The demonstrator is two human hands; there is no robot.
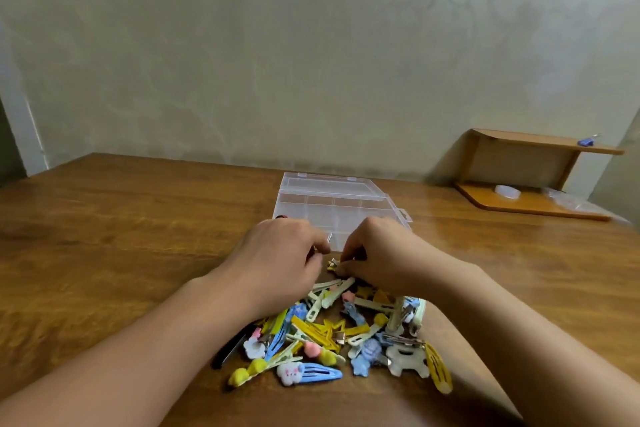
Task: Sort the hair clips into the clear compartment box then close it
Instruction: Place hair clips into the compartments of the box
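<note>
I've got both hands at frame centre: left hand [277, 253] pinching a thin metal clip, right hand [372, 251] pinching a small yellow clip [332, 264] w/ fingertips. Hair clips [332, 336] piled lower centre on counter [104, 236]; clear compartment box [332, 199] open just beyond. Risk, imo: tiny clip slips from pinch, or a forearm sweeps the pile.

Both forearms reach forward and converge, left hand [280, 253] knuckles up with fingers [320, 246] curled inward, right hand [375, 253] fingers [348, 258] bent down, pinching.
</note>
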